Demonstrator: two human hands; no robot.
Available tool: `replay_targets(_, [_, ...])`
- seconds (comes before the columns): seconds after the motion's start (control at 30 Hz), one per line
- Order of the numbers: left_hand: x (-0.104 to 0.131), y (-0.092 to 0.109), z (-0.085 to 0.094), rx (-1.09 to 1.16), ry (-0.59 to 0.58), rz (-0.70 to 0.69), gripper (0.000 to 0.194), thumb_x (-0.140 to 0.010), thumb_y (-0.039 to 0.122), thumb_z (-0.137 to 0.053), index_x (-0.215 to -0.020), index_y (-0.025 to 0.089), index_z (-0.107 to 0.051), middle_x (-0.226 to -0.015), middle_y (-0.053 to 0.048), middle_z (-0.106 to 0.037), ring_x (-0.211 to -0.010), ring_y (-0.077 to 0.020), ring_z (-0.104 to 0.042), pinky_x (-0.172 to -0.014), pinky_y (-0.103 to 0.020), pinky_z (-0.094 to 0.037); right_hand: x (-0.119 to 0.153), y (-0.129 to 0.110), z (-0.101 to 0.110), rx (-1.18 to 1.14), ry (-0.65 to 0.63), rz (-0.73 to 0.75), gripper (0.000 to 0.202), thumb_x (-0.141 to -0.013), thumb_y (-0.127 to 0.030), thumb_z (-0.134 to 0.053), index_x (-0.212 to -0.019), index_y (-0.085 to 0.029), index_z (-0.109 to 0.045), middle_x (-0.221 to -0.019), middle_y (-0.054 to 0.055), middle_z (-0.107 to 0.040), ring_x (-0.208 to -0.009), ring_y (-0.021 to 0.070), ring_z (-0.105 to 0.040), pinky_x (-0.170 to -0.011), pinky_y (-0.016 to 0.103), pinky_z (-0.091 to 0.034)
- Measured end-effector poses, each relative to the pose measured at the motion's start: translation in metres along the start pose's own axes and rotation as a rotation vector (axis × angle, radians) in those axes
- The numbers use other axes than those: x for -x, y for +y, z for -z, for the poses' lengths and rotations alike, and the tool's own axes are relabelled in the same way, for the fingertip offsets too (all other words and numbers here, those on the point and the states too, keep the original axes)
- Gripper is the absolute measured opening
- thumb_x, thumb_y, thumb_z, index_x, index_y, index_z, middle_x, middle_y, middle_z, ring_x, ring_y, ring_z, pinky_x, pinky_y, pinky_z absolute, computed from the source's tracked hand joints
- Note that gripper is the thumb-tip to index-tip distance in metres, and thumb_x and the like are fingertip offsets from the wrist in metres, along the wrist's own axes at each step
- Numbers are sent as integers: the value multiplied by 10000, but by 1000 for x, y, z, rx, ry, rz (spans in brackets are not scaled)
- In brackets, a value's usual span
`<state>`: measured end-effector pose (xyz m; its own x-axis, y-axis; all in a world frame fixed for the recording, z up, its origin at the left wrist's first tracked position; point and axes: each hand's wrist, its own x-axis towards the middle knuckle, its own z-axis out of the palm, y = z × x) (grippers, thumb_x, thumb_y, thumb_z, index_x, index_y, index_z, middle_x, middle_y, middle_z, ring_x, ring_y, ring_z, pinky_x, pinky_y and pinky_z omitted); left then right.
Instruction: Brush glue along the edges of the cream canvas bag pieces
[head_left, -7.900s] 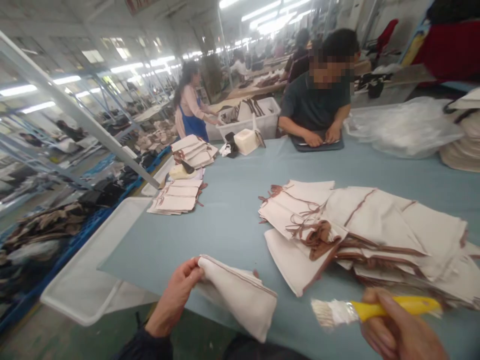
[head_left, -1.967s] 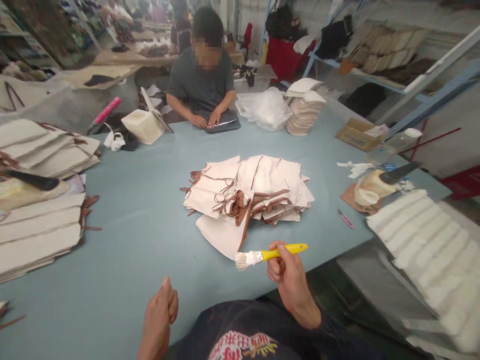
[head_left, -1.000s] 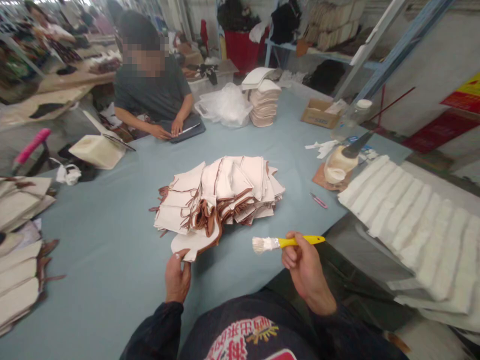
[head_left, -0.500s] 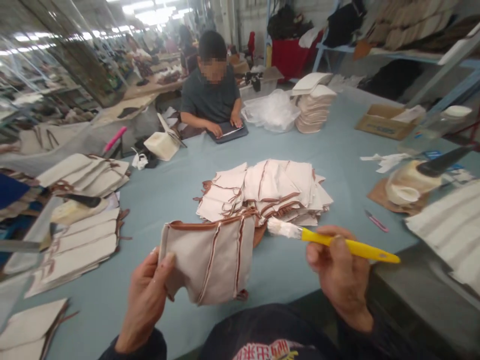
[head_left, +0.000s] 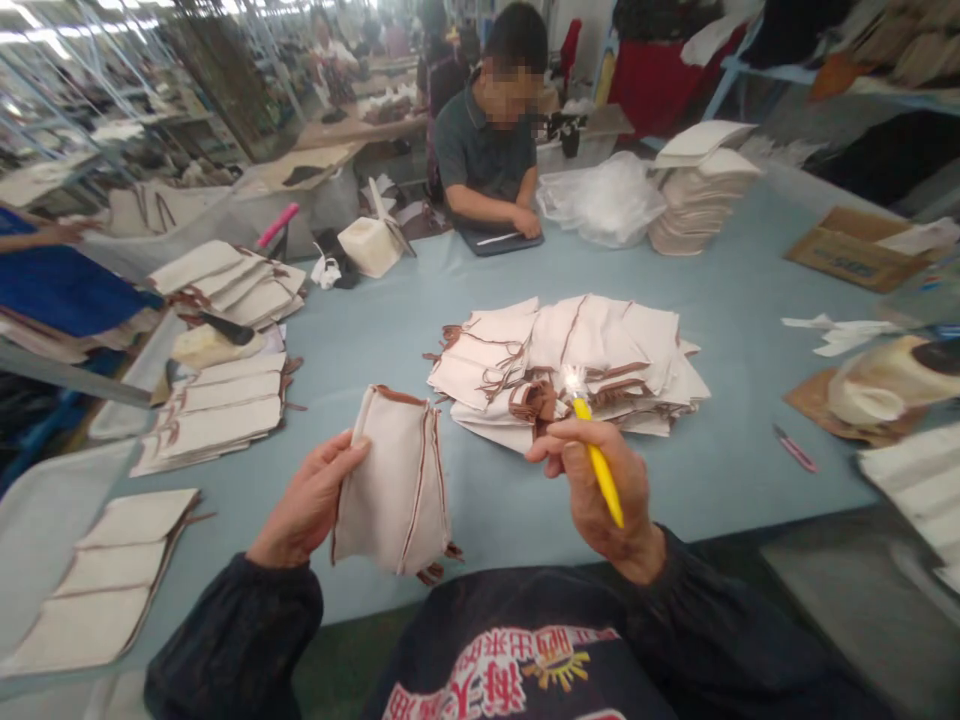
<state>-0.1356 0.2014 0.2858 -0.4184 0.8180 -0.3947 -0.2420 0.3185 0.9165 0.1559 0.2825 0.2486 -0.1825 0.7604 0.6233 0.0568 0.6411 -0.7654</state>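
Note:
My left hand (head_left: pixel 315 495) pinches the left edge of a pale fabric piece (head_left: pixel 394 480) with brown seams, held up over the front of the table. In my right hand (head_left: pixel 604 485) is a yellow-handled brush (head_left: pixel 600 465), its whitish bristles pointing away from me. The brush tip and my fingers are at the near side of a heap of similar pale pieces (head_left: pixel 585 335) with brown trim. Whether my right fingers also touch the heap I cannot tell.
Across the blue-green table (head_left: pixel 360 330) a person (head_left: pixel 487 150) leans over a dark flat piece (head_left: pixel 499 243). Stacked pale pieces (head_left: pixel 232 400) lie left. A glue-smeared container (head_left: pixel 870 390), a small pink cutter (head_left: pixel 795 448) and a cardboard box (head_left: pixel 847 250) stand or lie right.
The view has shifted, showing more of my body. The fabric piece in my left hand has swung away from the heap. My right hand has moved to the heap, and the brush now points forward.

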Motion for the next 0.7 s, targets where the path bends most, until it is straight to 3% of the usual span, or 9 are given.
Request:
replay_targets(0.1, [-3, 11, 5, -52, -94, 7, 525, -611, 439, -966, -1016, 152, -794, -855, -80, -812, -611, -161, -688, -525, -201, -544, -9, 4, -17, 42, -67, 44, 101, -1063, -266, -516, -1109, -236, -601, -842, 1, -797, -646, 114, -691, -642, 233, -568])
replay_targets(0.3, [-17, 51, 16, 24, -25, -144, 445, -662, 340, -916, -1049, 164, -785, -884, -56, -821, -676, -191, -721, -580, -241, -579, -22, 4, -45, 117, -97, 115, 116, -1028, -248, -543, -1048, -211, -651, -956, 48, -804, -803, 152, -745, -758, 273, -589])
replay_targets(0.5, [-17, 93, 31, 49, 5, -264, 450, -612, 375, -937, -1016, 232, -801, -977, -51, -828, -777, -247, -757, -591, -273, -618, -28, -1, -56, 219, -41, 154, 132, -995, -242, -571, -1052, -206, -685, -884, 36, -782, -746, 166, -727, -721, 286, -584])
replay_targets(0.6, [-6, 93, 36, 31, -15, -254, 486, -535, 430, -987, -931, 209, -811, -881, -64, -820, -678, -218, -731, -553, -242, -598, -35, -3, -61, 238, 1, 201, 106, -969, -218, -620, -1053, -201, -681, -859, 31, -781, -713, 155, -725, -692, 269, -589])
replay_targets(0.7, [2, 80, 40, -6, -59, -193, 480, -526, 427, -1001, -900, 192, -812, -846, -70, -810, -632, -188, -705, -559, -228, -588, -42, -6, -66, 236, 25, 244, 119, -950, -207, -645, -1066, -199, -670, -873, 34, -791, -701, 152, -728, -701, 279, -602])
